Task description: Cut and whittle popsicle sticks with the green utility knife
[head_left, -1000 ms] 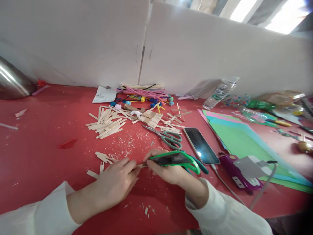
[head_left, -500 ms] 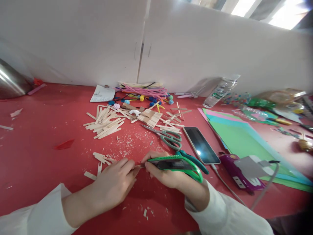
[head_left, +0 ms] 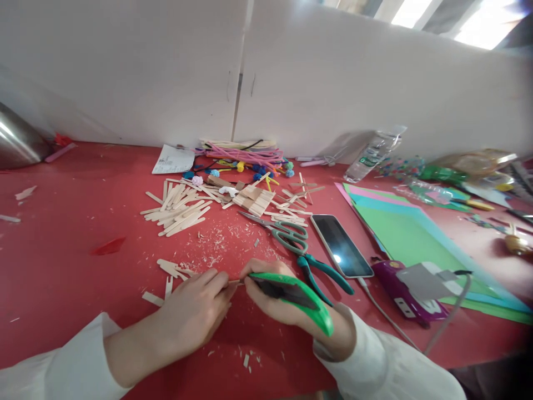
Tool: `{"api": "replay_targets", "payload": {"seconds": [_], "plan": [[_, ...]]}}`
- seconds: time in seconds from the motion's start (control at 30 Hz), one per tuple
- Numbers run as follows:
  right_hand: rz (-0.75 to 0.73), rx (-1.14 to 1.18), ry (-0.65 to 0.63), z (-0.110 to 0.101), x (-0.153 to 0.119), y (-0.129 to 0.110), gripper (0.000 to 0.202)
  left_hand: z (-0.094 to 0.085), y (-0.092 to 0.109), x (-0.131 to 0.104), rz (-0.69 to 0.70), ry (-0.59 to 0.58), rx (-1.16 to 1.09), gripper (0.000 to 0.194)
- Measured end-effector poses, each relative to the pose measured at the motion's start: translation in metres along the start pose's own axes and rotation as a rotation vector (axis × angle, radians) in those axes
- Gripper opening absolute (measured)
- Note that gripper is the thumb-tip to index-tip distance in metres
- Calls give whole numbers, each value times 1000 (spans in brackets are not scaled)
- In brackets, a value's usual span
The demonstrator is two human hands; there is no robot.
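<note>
My left hand [head_left: 194, 308] is closed, pinching a thin wooden craft stick [head_left: 234, 282] whose end sticks out toward the right hand. My right hand [head_left: 275, 294] is wrapped around a green utility knife [head_left: 318, 311] with a dark metal channel. The knife's front end meets the stick between the two hands; the blade is mostly hidden by fingers. Left of the left hand lie cut and notched stick pieces [head_left: 153, 299]. Fine wood shavings [head_left: 212, 244] are scattered on the red table [head_left: 62, 233] beyond the hands.
Grey-handled scissors [head_left: 287, 236], teal-handled pliers [head_left: 328, 272] and a phone [head_left: 342, 247] on a cable lie ahead and right. Beyond are craft sticks [head_left: 179, 208] and pipe cleaners [head_left: 245, 155]. Coloured sheets [head_left: 400, 228], a purple power strip [head_left: 400, 294] and a bottle [head_left: 370, 158] are at right.
The green utility knife has turned in my right hand, its back end swinging down and left toward the wrist. More of the pliers shows now. My left hand stays in place.
</note>
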State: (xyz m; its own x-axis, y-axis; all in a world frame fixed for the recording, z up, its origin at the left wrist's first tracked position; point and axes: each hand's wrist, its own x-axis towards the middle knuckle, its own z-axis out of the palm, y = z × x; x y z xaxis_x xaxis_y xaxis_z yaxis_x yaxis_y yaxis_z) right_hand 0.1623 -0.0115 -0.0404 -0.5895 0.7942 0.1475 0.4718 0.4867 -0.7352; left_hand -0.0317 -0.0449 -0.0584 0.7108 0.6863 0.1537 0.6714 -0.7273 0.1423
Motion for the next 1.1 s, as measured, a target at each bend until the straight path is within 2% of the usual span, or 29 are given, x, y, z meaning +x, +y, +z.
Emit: {"api": "replay_targets", "payload": {"seconds": [0.23,0.5,0.63,0.73,0.9,1.1], "plan": [[148,164,77,-3,-2,8,14,-1,1,1,-25,-29,-15,26],[184,178,39,1,-1,6,14,-2,2,2,-23,-34,8,24],[137,99,51,-2,0,1,14,-1,2,1,-15,-44,12,22],[97,78,5,-4,-1,-2,15,-2,2,1,-21,-46,9,22],[-46,-47,21,3,-3,-1,14,-3,2,1,-6,-51,19,22],[-244,-370,-146,12,3,-5,5,-1,0,3,-22,-89,50,19]]}}
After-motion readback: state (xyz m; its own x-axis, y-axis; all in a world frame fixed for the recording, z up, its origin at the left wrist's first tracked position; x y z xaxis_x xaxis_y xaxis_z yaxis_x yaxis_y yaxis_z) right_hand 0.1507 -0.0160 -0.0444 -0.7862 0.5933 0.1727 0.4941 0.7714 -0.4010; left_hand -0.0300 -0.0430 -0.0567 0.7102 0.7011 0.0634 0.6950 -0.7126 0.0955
